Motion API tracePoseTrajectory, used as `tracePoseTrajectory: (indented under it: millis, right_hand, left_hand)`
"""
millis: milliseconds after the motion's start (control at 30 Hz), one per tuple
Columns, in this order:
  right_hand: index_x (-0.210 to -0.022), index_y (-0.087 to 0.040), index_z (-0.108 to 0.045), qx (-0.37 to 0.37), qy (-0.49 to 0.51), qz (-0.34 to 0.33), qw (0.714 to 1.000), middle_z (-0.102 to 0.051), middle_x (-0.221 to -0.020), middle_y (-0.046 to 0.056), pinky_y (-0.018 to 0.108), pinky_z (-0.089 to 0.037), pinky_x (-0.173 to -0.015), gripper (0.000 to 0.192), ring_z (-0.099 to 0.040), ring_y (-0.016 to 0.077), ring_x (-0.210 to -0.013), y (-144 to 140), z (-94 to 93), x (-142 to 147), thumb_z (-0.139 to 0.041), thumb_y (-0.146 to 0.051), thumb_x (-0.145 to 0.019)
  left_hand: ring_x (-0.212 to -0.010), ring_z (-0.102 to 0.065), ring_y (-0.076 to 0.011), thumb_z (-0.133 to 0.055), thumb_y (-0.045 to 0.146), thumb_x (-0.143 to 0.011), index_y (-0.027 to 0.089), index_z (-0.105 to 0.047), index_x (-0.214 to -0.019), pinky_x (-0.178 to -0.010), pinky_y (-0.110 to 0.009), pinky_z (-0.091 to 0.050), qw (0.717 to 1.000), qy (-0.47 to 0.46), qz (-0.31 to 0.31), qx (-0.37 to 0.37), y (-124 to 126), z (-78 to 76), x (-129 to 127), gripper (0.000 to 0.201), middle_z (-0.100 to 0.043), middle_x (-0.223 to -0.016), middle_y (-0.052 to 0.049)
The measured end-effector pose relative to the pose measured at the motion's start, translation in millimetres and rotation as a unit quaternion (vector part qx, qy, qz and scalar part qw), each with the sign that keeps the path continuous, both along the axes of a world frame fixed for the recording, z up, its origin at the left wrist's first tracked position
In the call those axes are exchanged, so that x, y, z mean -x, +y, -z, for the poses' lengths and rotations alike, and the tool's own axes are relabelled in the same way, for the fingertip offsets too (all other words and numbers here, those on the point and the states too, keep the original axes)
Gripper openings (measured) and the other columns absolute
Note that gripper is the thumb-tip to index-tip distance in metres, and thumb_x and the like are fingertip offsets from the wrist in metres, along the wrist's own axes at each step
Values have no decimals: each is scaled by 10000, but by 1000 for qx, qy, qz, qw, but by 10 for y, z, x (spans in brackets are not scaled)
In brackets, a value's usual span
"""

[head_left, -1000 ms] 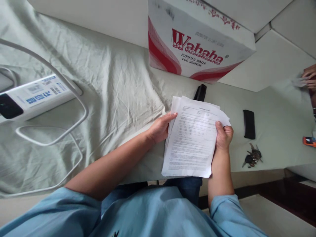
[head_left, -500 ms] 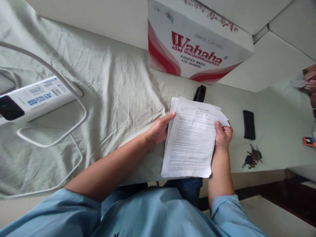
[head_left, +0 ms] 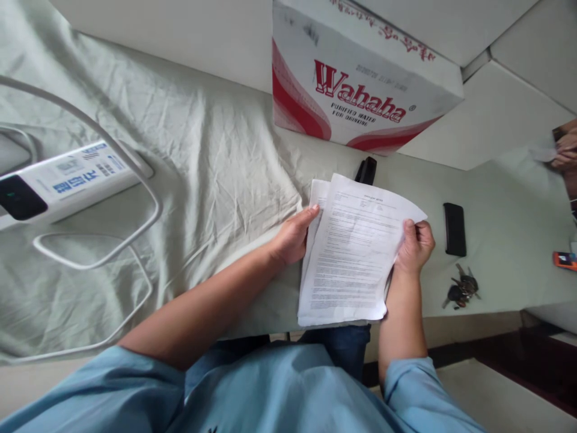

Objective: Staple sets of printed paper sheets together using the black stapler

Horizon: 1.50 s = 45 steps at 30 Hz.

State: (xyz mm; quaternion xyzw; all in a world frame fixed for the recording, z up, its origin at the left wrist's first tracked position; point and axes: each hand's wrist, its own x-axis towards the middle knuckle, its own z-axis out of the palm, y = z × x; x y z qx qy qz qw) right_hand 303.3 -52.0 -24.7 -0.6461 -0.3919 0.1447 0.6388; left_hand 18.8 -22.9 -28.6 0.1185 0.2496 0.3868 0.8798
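A stack of printed white paper sheets (head_left: 354, 252) is held above the front edge of a table covered with pale green cloth (head_left: 211, 156). My left hand (head_left: 294, 236) grips the stack's left edge, thumb on top. My right hand (head_left: 417, 246) pinches the right edge of the top sheet, which is fanned slightly to the right of the sheets beneath. A black stapler (head_left: 366, 171) peeks out just behind the papers.
A red-and-white Wahaha carton (head_left: 360, 84) stands behind the papers. A white power strip (head_left: 63, 183) with looping cables lies at left. A black phone (head_left: 454, 228), a bunch of keys (head_left: 460, 290) and an orange object (head_left: 565, 260) lie at right. Another person's hands (head_left: 565, 150) show at far right.
My right hand has shifted right and up, drawing the top sheet sideways so it fans off the stack. My left hand stays in place.
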Motion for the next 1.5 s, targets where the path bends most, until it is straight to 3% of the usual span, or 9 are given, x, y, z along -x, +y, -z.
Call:
tracePoseTrajectory:
  millis: [300,667,967,1200,1500]
  right_hand:
    - [-780,-201,-681,23,-17,-42,999,-632,-702,-38,264,-441,-661,430,-533,127,-670,-14,-33,28,-878,-578,-713]
    - [-795,-208,-693,12,-9,-55,998,-624,-699,-43,267,-457,-681,406,-548,128,-679,-11,-9,47,-875,-566,-734]
    - [-743,-206,-636,20,-15,-58,998,-546,-656,-58,276,-475,-715,446,-561,137,-705,-9,-3,57,-875,-583,-730]
    - [-779,-210,-644,45,-33,-43,997,-593,-699,-37,293,-482,-707,468,-582,153,-718,-8,-27,84,-841,-633,-730]
    - [-825,-212,-660,90,-35,-40,995,-651,-764,-16,309,-507,-738,456,-601,163,-743,5,-1,125,-786,-647,-774]
  left_hand:
    - [-1057,-778,-347,-767,603,-898,140,-747,-1103,-983,-477,-606,999,29,-1,-27,-31,-1,-33,507,-822,-970,-128]
    - [-1177,-738,-380,-687,729,-902,168,-740,-1165,-988,-488,-605,994,67,11,-85,-45,-44,-31,622,-813,-1077,-149]
    - [-1183,-734,-367,-716,725,-888,143,-742,-1145,-1020,-489,-593,996,61,14,-63,-44,-76,-25,637,-816,-1098,-159]
    - [-1138,-749,-345,-776,682,-862,146,-749,-1105,-989,-453,-595,996,66,8,-64,-52,-128,-28,589,-819,-1047,-138]
    - [-1033,-773,-332,-833,624,-832,138,-758,-1036,-937,-447,-606,995,78,11,-60,-49,-85,-34,533,-813,-941,-122]
